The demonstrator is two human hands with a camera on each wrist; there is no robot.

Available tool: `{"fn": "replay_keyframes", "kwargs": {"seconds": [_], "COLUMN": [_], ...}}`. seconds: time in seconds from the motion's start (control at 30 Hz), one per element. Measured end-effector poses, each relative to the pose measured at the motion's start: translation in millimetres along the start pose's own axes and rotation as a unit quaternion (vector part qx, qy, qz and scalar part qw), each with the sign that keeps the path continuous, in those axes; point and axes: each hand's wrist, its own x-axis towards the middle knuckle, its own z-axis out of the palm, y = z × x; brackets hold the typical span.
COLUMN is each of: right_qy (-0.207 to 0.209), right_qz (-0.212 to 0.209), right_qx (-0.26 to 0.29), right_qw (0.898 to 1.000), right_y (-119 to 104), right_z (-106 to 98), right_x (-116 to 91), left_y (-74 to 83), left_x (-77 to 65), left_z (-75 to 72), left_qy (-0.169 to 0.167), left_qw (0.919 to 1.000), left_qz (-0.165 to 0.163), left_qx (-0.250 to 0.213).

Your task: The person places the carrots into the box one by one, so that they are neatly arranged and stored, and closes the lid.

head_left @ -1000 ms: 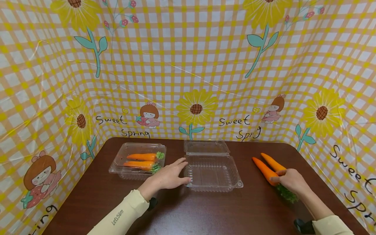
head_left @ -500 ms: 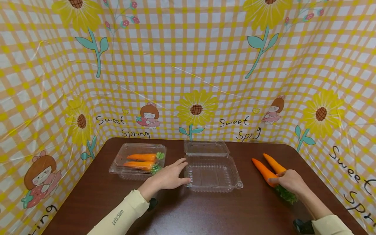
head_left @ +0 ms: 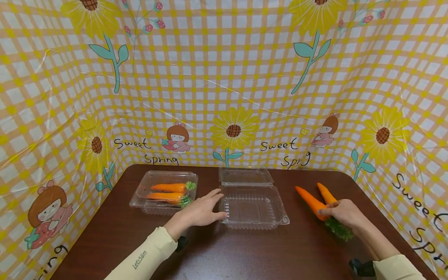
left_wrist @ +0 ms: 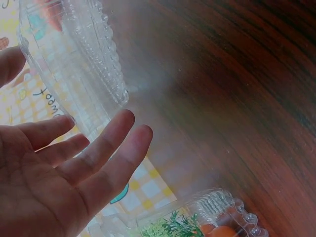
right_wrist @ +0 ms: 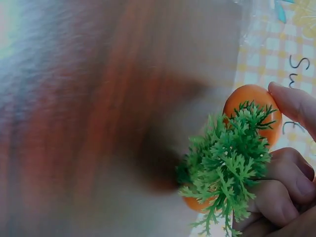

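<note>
My right hand (head_left: 345, 214) grips two orange toy carrots by their leafy ends at the right of the table. The left carrot (head_left: 308, 199) lies under my thumb, while the other carrot (head_left: 325, 192) emerges from beneath my index finger. In the right wrist view, green leaves (right_wrist: 229, 160) hide most of the second carrot, and my fingers curl close beside it. My left hand (head_left: 201, 210) is spread, palm toward the wrist camera, with fingertips at the left edge of an open clear plastic clamshell box (head_left: 284, 213). That box holds nothing and its lid (head_left: 246, 175) is folded back.
A closed clear clamshell box (head_left: 138, 203) with several carrots inside stands to the left of my left hand. Dark brown wooden table (head_left: 241, 256) lies beneath everything. A checked sunflower cloth (head_left: 196, 77) hangs round the back and both sides.
The two carrots' tips have spread apart, the left one shifting left and the right one slightly right. My right hand has moved a little left. My left hand and both boxes stay put.
</note>
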Motion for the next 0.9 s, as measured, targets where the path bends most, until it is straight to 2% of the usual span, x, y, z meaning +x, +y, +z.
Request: {"fn": "replay_keyframes", "kwargs": {"seconds": [0.2,0.4,0.63,0.9], "right_qy": [-0.006,-0.015,-0.02,-0.065], "right_qz": [-0.026,-0.037,-0.069,-0.12], "right_qx": [0.001,-0.007,-0.029,-0.066], "right_qw": [1.0,0.999,0.997,0.988], "right_y": [-17.5,-44.6,-79.9,-121.2], "right_z": [-5.1,-10.8,-14.2,-5.6], "right_x": [-1.4,-0.7,1.8,15.1], "left_y": [0.4,0.7,0.1,0.3], "left_x": [-0.2,0.0,0.1,1.1], "left_z": [0.1,0.0,-0.6,-0.7], "left_qy": [0.001,0.001,0.001,-0.001], "left_qw": [1.0,1.0,1.0,1.0], "left_qz": [0.0,0.003,0.003,0.0], "left_qx": [0.0,0.001,0.0,-0.003]}}
